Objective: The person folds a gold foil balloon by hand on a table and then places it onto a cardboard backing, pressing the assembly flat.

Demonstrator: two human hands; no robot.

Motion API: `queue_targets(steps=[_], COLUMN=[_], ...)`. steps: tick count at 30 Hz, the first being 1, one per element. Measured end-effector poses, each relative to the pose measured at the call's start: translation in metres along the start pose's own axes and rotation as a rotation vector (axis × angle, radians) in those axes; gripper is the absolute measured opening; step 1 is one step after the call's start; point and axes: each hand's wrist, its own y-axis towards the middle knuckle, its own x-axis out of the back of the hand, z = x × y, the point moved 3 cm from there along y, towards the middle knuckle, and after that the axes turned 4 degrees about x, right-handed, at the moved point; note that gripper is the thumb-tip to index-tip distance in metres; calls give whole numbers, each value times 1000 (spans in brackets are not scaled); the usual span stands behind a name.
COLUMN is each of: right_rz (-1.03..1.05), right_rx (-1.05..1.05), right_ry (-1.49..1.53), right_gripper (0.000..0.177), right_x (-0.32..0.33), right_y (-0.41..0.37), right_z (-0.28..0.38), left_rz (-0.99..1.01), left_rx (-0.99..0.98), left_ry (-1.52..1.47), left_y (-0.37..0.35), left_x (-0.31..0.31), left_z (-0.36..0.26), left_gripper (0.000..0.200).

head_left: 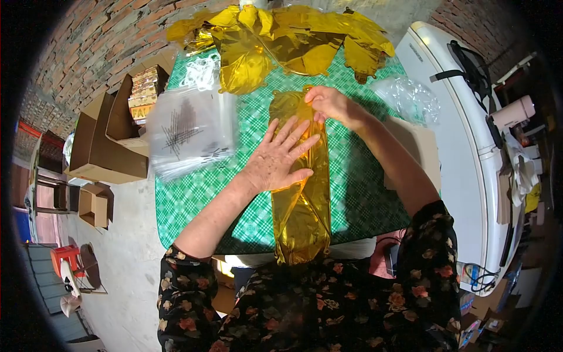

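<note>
green table (358, 176) — left hand (280, 157) spread on gold foil (302, 220), right hand (329, 105) pinching its edge

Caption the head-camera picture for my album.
Left hand flat on gold foil, right hand at its far end, green tablecloth beneath.

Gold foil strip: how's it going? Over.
Left hand flat on the gold foil strip. Right hand pinching its far end. Nothing but hands seen on top.

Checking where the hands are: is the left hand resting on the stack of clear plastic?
No, the left hand lies spread on the gold foil strip, apart from the stack of clear plastic.
</note>
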Motion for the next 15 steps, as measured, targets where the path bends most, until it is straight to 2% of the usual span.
queue_targets(steps=[6,12,15], right_rz=[-83,-143,-151], right_rx=[-85,51,135], right_ry=[-192,-374,-306], right_gripper=[28,25,22], right_x=[-15,-3,-1], right_y=[5,18,24], right_z=[26,-5,-22], left_rz=[-7,21,37], left_rx=[6,6,-7], left_ry=[-18,0,10], left_y=[0,1,1], left_x=[2,2,3], left_z=[0,-1,-1], left_gripper=[87,85,82])
